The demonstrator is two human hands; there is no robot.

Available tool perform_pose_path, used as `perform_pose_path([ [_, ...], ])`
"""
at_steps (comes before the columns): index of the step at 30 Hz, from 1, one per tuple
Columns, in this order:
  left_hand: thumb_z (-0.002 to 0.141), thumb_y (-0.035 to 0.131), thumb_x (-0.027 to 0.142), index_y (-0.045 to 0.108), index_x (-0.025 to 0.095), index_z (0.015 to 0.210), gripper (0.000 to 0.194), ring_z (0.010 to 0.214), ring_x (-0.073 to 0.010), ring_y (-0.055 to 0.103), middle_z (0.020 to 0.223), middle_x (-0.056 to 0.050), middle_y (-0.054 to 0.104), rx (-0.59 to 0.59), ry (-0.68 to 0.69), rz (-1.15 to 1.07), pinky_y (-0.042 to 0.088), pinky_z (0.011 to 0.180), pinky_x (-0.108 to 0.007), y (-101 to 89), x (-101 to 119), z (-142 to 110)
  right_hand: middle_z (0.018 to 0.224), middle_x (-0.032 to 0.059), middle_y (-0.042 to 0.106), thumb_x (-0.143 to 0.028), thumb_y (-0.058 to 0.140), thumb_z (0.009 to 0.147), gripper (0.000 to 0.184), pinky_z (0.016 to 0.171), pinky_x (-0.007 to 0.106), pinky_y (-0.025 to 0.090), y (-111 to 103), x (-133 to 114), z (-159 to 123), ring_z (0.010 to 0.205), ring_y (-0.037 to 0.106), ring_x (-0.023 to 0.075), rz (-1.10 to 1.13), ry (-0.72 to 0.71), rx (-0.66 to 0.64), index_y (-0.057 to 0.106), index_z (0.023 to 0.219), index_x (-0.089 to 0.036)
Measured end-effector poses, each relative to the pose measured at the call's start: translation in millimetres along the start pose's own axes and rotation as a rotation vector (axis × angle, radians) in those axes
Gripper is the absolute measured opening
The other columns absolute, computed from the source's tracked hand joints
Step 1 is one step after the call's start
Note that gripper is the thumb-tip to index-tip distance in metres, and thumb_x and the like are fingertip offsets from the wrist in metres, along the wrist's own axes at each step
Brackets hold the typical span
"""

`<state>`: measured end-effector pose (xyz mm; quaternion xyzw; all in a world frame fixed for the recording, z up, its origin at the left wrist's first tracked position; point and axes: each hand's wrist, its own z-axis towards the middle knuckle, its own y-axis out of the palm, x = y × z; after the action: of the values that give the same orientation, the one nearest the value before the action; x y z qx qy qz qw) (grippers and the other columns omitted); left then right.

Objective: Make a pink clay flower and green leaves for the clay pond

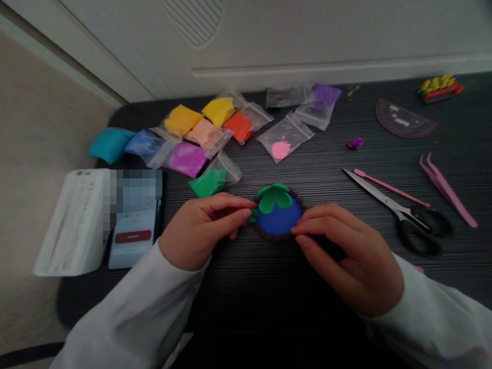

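A round blue clay disc [280,220] with a dark beaded rim lies on the dark table [269,287]. Green clay leaves [273,197] sit on its upper part. My left hand [203,228] has its fingers pinched together at the disc's left edge, touching a small green piece there. My right hand [346,256] has its fingertips pressed together on the disc's right rim. Both hands wear white sleeves.
Several bags of coloured clay [200,138] lie behind the disc, with a green bag [211,179] nearest. Scissors [403,215], a pink stick [388,187] and pink tweezers [446,187] lie to the right. A white box [77,220] stands at the left edge. A small purple lump [355,143] lies farther back.
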<state>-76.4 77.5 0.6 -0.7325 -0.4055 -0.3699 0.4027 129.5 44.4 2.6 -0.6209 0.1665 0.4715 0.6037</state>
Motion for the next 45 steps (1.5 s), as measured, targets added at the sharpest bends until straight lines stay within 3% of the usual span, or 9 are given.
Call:
perform_pose_path([
  [10,0.062,0.064,0.024,0.058,0.014,0.076,0.018,0.043,-0.0058,0.047,0.056,0.001,0.057,-0.011,-0.093,-0.187,0.036,0.039,-0.017,0.9,-3,2,0.083,0.0056,0.059,-0.015,0.048,0.075,0.017,0.068,0.032,0.043,7,1,3,0.078,0.053,0.0165,-0.059,-0.012,-0.031,0.058,0.087,-0.020],
  [21,0.062,0.063,0.022,0.055,0.013,0.074,0.018,0.044,-0.0089,0.054,0.057,0.000,0.061,-0.002,-0.142,-0.299,0.043,0.039,-0.018,10.7,-3,1,0.073,0.0015,0.060,-0.026,0.051,0.075,0.017,0.066,0.034,0.029,24,4,4,0.068,0.048,0.0153,-0.397,-0.142,0.000,0.061,0.088,-0.022],
  [34,0.060,0.064,0.020,0.053,0.013,0.072,0.018,0.048,-0.0107,0.057,0.055,0.001,0.060,0.021,-0.123,-0.381,0.045,0.039,-0.018,15.4,-6,1,0.066,-0.0011,0.060,-0.031,0.051,0.075,0.014,0.066,0.034,0.026,39,1,5,0.065,0.044,0.0150,-0.578,-0.118,0.130,0.061,0.083,-0.024],
  [41,0.064,0.061,0.024,0.052,0.013,0.075,0.018,0.048,-0.0106,0.057,0.056,0.001,0.060,0.015,-0.085,-0.320,0.047,0.042,-0.020,14.2,-8,0,0.067,-0.0016,0.061,-0.030,0.052,0.075,0.013,0.066,0.033,0.028,41,0,8,0.065,0.047,0.0141,-0.550,-0.096,0.115,0.061,0.082,-0.024],
  [45,0.069,0.055,0.028,0.056,0.014,0.081,0.018,0.049,-0.0102,0.055,0.062,-0.001,0.061,0.157,0.026,-0.024,0.044,0.041,-0.021,9.0,-9,-4,0.067,-0.0011,0.061,-0.029,0.053,0.074,0.012,0.066,0.032,0.028,41,0,8,0.064,0.048,0.0137,-0.524,-0.065,0.116,0.062,0.081,-0.023],
])
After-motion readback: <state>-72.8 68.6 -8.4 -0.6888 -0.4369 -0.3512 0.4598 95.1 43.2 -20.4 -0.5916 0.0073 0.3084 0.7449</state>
